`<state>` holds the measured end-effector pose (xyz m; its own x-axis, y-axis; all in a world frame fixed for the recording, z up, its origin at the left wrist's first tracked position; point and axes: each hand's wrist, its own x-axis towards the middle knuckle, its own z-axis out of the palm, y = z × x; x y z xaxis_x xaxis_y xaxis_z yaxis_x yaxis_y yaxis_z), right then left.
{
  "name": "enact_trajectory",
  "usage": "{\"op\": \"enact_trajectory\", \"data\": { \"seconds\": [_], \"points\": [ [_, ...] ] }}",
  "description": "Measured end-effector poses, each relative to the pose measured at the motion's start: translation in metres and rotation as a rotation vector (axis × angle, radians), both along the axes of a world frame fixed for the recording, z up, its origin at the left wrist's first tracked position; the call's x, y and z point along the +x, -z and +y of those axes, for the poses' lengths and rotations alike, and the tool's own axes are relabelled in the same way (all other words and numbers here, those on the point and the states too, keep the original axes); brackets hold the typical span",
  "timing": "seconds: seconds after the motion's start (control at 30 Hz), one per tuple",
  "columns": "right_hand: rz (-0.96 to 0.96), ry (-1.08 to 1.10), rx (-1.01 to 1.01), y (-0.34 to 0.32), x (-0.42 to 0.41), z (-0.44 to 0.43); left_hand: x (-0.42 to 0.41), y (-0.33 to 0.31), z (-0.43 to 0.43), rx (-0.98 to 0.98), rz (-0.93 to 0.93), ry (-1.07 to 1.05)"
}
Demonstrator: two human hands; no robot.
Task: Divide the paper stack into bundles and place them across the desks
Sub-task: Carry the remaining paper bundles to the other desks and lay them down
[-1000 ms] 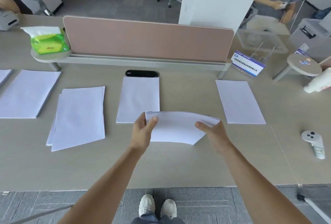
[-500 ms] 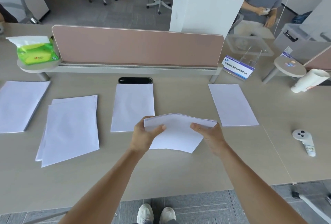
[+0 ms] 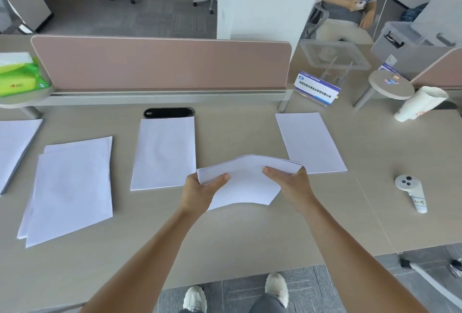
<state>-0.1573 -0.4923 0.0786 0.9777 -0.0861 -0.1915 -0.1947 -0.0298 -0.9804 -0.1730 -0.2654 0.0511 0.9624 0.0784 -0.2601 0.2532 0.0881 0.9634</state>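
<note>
I hold a bowed bundle of white paper (image 3: 246, 180) just above the desk (image 3: 225, 237), between two laid-down piles. My left hand (image 3: 201, 191) grips its left edge, thumb on top. My right hand (image 3: 291, 187) grips its right edge. A neat pile (image 3: 163, 152) lies left of the held bundle and another pile (image 3: 310, 141) lies right of it. A looser, fanned pile (image 3: 70, 187) sits farther left, and one more pile (image 3: 15, 145) is cut off by the left edge.
A pink divider panel (image 3: 160, 62) runs along the desk's back. In front of it is a black cable slot (image 3: 168, 112). A white controller (image 3: 411, 191), a tipped white cup (image 3: 420, 104) and a sign holder (image 3: 316, 90) are on the right. Green tissue pack (image 3: 17, 77) back left. A seated person (image 3: 352, 0) beyond.
Both hands have carried the bowed bundle to the right, from partly over the middle pile toward the gap before the right pile. My view has also shifted right.
</note>
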Motion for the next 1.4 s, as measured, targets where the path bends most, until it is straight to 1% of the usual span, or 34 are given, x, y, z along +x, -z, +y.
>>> {"op": "enact_trajectory", "data": {
  "seconds": [0.1, 0.3, 0.37, 0.43, 0.47, 0.53, 0.57, 0.67, 0.77, 0.8, 0.9, 0.97, 1.03, 1.07, 1.13, 1.17, 1.2, 1.27, 1.3, 1.4],
  "points": [
    [-0.023, 0.007, 0.001, -0.014, 0.008, -0.035, 0.013, -0.014, -0.033, 0.032, -0.031, 0.002],
    [-0.103, 0.018, 0.039, -0.048, 0.034, -0.145, 0.037, -0.041, -0.129, 0.058, -0.183, 0.070],
    [-0.116, 0.018, 0.067, -0.060, 0.043, -0.184, 0.042, -0.047, -0.168, 0.126, -0.203, 0.058],
    [-0.111, 0.006, 0.069, -0.070, 0.053, -0.219, 0.050, -0.050, -0.205, 0.268, -0.245, 0.013],
    [-0.103, 0.001, 0.072, -0.076, 0.058, -0.235, 0.054, -0.052, -0.222, 0.334, -0.294, -0.002],
    [-0.085, -0.008, 0.097, -0.089, 0.069, -0.264, 0.063, -0.061, -0.254, 0.388, -0.373, -0.028],
    [-0.078, -0.017, 0.100, -0.097, 0.076, -0.277, 0.066, -0.069, -0.269, 0.380, -0.371, -0.034],
    [-0.082, -0.021, 0.028, -0.112, 0.096, -0.316, 0.082, -0.087, -0.304, 0.289, -0.290, -0.013],
    [-0.018, 0.013, -0.106, -0.107, 0.105, -0.344, 0.104, -0.089, -0.325, 0.155, -0.220, 0.004],
    [-0.016, 0.020, -0.122, -0.101, 0.105, -0.350, 0.112, -0.089, -0.331, 0.102, -0.195, 0.012],
    [-0.089, 0.062, -0.185, -0.086, 0.102, -0.355, 0.137, -0.083, -0.349, -0.040, -0.069, 0.039],
    [-0.126, 0.048, -0.326, -0.081, 0.103, -0.361, 0.148, -0.075, -0.363, -0.047, 0.062, 0.047],
    [-0.074, 0.044, -0.448, -0.072, 0.108, -0.379, 0.154, -0.063, -0.381, -0.045, 0.199, 0.071],
    [-0.023, 0.054, -0.477, -0.067, 0.109, -0.392, 0.155, -0.056, -0.391, -0.079, 0.272, 0.091],
    [0.090, 0.100, -0.494, -0.050, 0.114, -0.423, 0.153, -0.037, -0.415, -0.179, 0.409, 0.140],
    [0.139, 0.126, -0.491, -0.042, 0.118, -0.437, 0.151, -0.027, -0.429, -0.196, 0.458, 0.164],
    [0.185, 0.147, -0.490, -0.033, 0.123, -0.451, 0.150, -0.017, -0.443, -0.173, 0.481, 0.179],
    [0.241, 0.143, -0.495, -0.017, 0.136, -0.472, 0.152, 0.006, -0.470, -0.046, 0.477, 0.179],
    [0.255, 0.137, -0.487, -0.008, 0.144, -0.479, 0.154, 0.015, -0.482, 0.014, 0.464, 0.157],
    [0.292, 0.109, -0.437, 0.014, 0.174, -0.503, 0.173, 0.031, -0.517, 0.102, 0.446, 0.054]
  ]
}}
